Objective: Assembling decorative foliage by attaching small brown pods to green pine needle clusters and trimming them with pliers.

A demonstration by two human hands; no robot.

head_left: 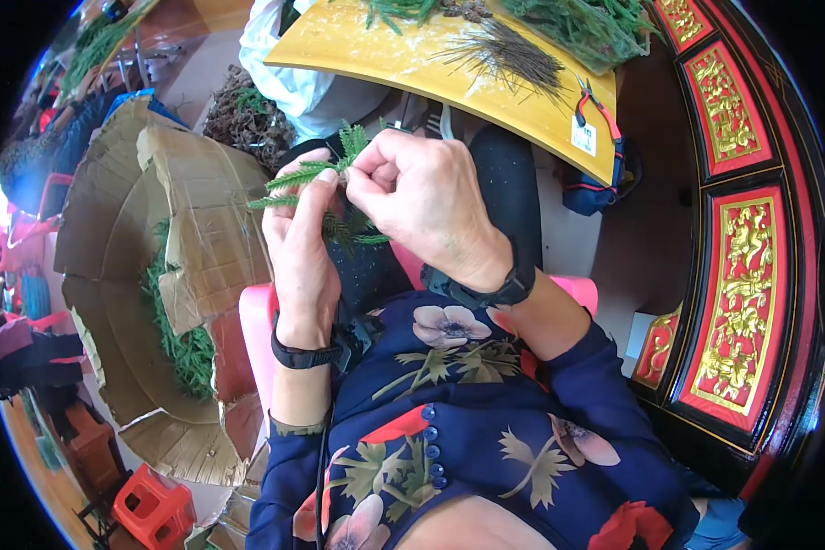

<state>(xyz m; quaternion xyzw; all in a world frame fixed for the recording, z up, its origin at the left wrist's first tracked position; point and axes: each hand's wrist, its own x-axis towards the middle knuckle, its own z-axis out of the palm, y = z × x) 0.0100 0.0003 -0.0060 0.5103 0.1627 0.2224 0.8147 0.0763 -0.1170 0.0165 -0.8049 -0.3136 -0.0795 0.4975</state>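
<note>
Over my lap I have a sprig of artificial green pine [287,182] between both hands. My left hand [295,229] is closed round it, thumb pressed on the stem, with needled branches sticking out to the left, above and below. The fingertips of my right hand [422,188] are pinched together at the stem's end, right beside the left thumb. What exactly they pinch there is too small to make out. Beyond my hands is a yellow table [403,64], on which lies a bundle of thin dark stems [513,60].
Red-handled pliers [599,110] rest at the table's right edge. More green sprigs [577,32] lie on its far side. To my left stands a torn cardboard box [202,229] with greenery [183,344] inside. A red stool [154,507] is lower left; carved red-gold panels [733,302] line the right.
</note>
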